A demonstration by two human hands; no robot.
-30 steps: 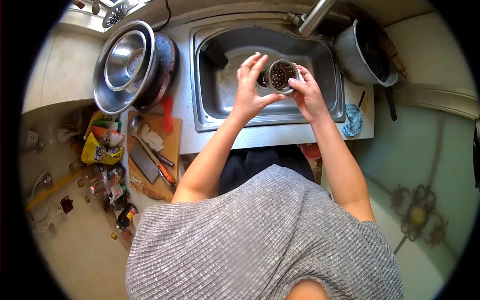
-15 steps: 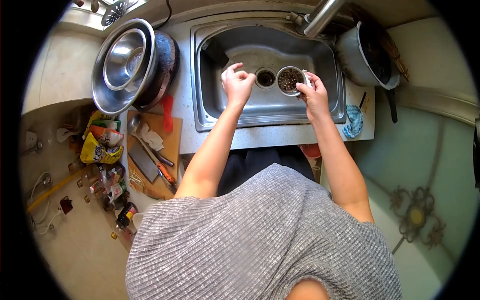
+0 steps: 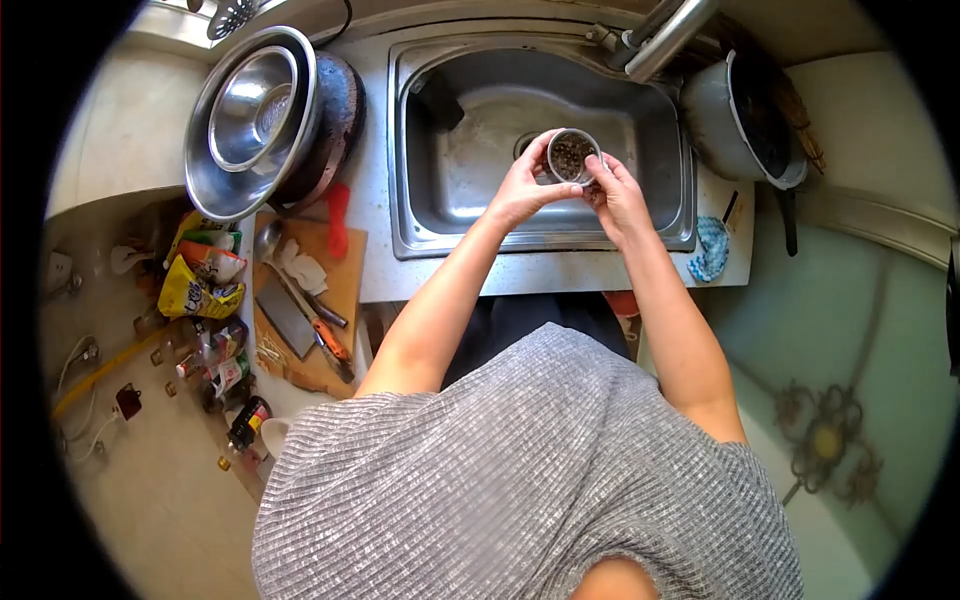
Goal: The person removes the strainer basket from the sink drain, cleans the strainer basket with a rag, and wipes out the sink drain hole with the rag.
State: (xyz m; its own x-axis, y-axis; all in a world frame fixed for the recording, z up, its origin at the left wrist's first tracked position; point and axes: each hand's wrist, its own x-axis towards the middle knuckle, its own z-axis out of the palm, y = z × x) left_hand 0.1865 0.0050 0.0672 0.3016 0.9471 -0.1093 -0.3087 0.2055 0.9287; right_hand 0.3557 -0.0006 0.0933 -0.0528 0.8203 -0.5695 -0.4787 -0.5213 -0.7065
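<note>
Over the sink basin, both hands hold a round metal-rimmed sink strainer basket, its speckled brown inside facing up. My left hand is curled around the basket's left side, thumb along its near edge. My right hand grips its right side, with the thumb over the rim. The fingers beneath the basket are hidden. Behind my left fingers, the drain hole shows only in part.
Stacked steel bowls stand on the left counter. Below them a cutting board holds a cleaver, a ladle and an orange-handled tool. A faucet, a pot and a blue-white cloth are at right.
My left hand has moved right from the open basin and closed on the strainer basket's left side. The basket has shifted slightly left and up, now tilted differently; my right hand keeps hold of it.
</note>
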